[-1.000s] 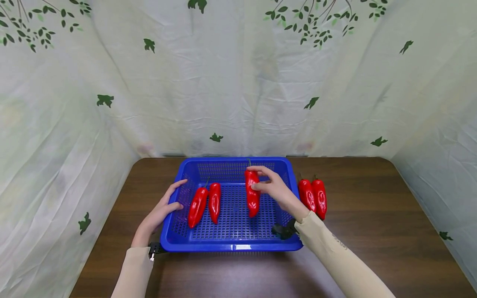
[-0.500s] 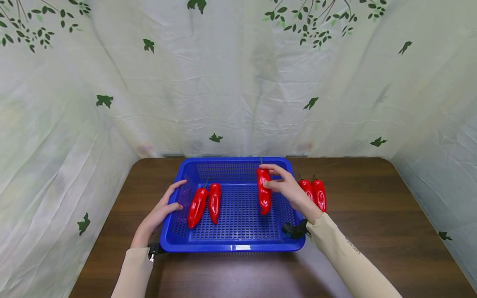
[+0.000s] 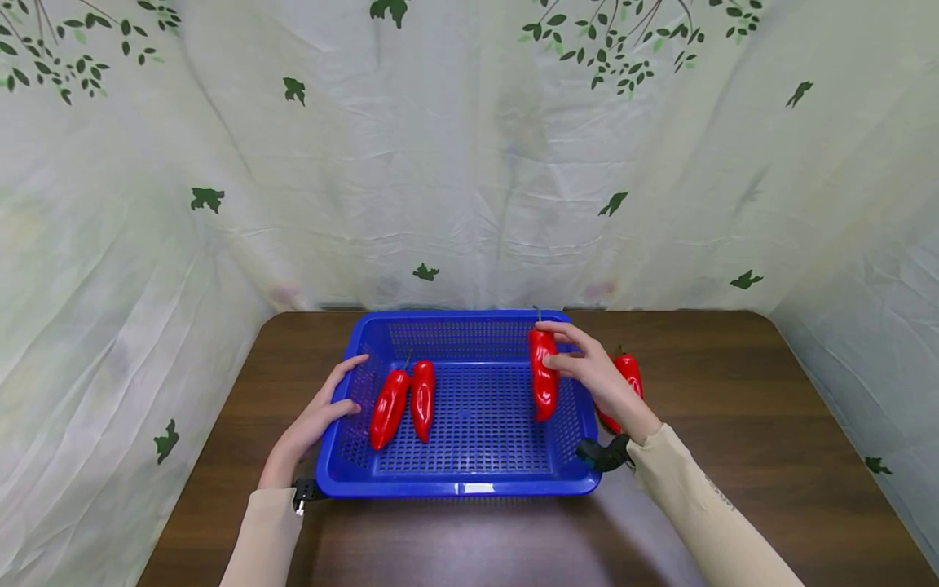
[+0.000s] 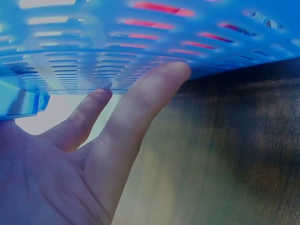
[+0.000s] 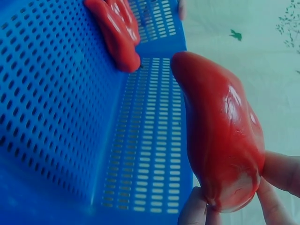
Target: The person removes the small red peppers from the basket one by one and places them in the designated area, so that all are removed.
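Fingers of right hand (image 3: 597, 373) pinching red pepper (image 3: 543, 387) right of frame centre, left hand (image 3: 317, 416) resting straight-fingered against blue basket (image 3: 396, 489).

At lower centre of the frame, I see room inside the basket (image 3: 411, 489); two peppers (image 3: 422, 401) obstruct at left, the held pepper (image 3: 544, 377) at right.

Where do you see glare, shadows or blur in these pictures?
Head view: mostly crisp, with white glints on the held red pepper and a soft shadow on the table by the basket; left wrist view: hazy and bluish, bright glare at left, the table dark at right; right wrist view: blue-green cast, glossy highlight on that pepper, cloth backdrop soft.
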A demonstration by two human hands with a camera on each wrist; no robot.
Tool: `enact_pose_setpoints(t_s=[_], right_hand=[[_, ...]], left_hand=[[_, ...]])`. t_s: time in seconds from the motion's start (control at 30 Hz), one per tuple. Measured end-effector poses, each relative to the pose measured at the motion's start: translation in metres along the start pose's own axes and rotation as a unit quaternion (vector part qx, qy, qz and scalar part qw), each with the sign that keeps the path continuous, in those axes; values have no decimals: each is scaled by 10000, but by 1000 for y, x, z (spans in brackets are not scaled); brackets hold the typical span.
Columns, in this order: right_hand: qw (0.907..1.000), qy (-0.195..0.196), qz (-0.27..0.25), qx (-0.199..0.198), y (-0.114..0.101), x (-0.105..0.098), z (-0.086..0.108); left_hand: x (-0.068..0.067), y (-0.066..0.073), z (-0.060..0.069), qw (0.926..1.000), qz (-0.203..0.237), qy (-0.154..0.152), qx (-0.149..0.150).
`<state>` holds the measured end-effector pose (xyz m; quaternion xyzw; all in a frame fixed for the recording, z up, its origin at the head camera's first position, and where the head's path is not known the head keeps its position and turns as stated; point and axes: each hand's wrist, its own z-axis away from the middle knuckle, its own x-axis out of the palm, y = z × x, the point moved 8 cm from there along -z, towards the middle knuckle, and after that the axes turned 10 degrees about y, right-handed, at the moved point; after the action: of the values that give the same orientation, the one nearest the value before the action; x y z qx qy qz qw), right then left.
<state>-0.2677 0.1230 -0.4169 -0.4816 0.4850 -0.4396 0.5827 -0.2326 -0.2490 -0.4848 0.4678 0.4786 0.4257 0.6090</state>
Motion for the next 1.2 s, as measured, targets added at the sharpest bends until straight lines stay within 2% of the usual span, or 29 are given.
enact_pose_setpoints(t_s=[0.47,0.87,1.2], right_hand=[[9995,276,-158,41,7,-34,7],[9991,321,-289,45,12,-52,10],[9985,517,-151,97,17,-68,11]], left_hand=[[0,-1,-1,10000,-50,39,-30],[0,-1,0,10000,-53,43,-39],[1,-1,-1,10000,-67,2,29]])
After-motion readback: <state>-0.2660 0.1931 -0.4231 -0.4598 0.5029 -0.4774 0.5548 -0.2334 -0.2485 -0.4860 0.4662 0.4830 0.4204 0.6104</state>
